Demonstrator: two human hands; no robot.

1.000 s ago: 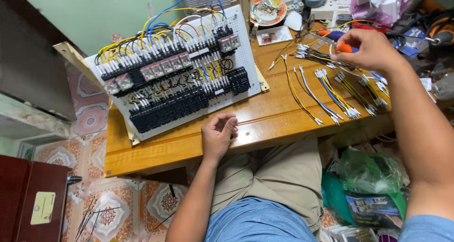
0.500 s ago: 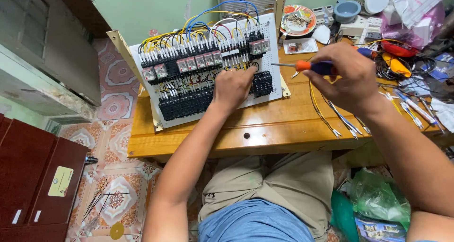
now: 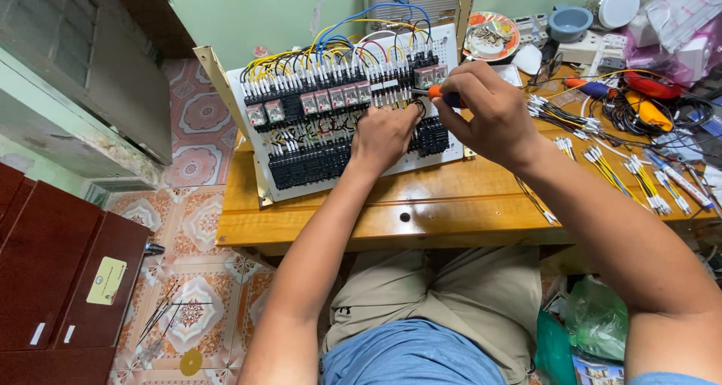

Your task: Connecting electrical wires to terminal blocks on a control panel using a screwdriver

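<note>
Fingers of right hand [image 3: 485, 114] grip screwdriver [image 3: 440, 94] | left hand [image 3: 385, 135] on panel [image 3: 338, 122]

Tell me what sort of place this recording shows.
Probably a small home electrical workshop. A white control panel of relays and coloured wiring leans on a wooden table, cut wire leads lie alongside, and the right hand holds a screwdriver.

Your workroom, seen from above.
You sit at a wooden table [image 3: 316, 227] on patterned floor tiles [image 3: 203, 227], green wall [image 3: 263, 9] ahead, dark red cabinet [image 3: 53, 280] beside you.
</note>
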